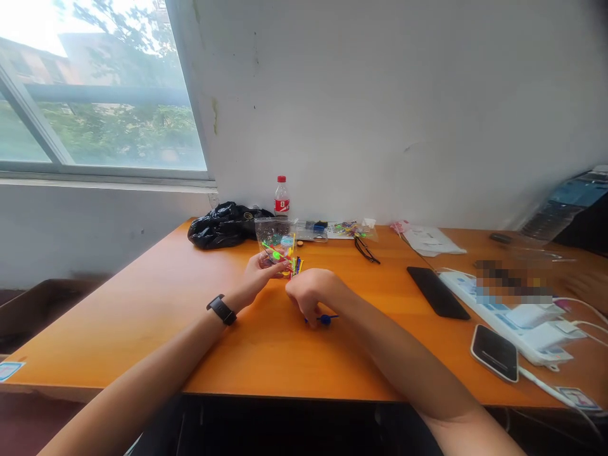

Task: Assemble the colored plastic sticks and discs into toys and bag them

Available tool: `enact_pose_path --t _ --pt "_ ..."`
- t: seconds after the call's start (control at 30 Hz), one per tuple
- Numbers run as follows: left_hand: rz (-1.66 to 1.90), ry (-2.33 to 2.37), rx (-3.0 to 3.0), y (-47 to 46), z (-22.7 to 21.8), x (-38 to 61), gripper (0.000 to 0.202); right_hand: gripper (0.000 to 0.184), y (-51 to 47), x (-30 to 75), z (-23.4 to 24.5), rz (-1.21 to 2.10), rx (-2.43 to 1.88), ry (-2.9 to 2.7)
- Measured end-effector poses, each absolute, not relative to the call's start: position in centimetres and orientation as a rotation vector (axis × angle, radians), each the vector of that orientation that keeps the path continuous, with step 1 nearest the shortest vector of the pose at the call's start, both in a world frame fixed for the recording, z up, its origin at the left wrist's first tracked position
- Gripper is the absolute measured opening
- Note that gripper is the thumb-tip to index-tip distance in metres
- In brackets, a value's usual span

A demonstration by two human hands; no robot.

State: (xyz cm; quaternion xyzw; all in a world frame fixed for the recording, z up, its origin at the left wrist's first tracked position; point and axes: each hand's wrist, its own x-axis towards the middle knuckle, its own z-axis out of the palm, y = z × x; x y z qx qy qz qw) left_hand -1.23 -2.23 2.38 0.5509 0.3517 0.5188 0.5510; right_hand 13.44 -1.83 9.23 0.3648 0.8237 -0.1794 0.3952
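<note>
A clear zip bag [266,229] with colourful plastic pieces inside stands upright on the wooden table. My left hand [264,271], with a black band on the wrist, is closed on the bag's lower part. Several yellow, blue and red sticks [297,265] show at the bag's right side; whether they are inside it I cannot tell. Just right of the bag, my right hand [311,291] bends down with its fingertips together at a small blue plastic piece [325,320]. That piece has a round middle and thin arms, and lies at or just above the tabletop. My fingers partly hide it.
Behind the bag are a black plastic bag [221,228], a red-capped bottle [282,201] and flat clear packets [311,232]. To the right lie a black phone [437,292], a white power strip [503,316] with cables, and another phone [494,353]. A blurred hand [586,282] shows at the far right.
</note>
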Motion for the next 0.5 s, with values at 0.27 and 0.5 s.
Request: enact_pose_path --t 0.27,0.5 --pt "1.198 0.851 1.325 -1.7 1.9 -1.5 0.048 0.011 -1.5 13.3 7.6 -0.440 0.872 2.151" --pt "1.194 0.867 1.322 -1.8 2.1 -1.5 0.047 0.014 -2.8 12.9 7.8 -0.416 1.017 2.216"
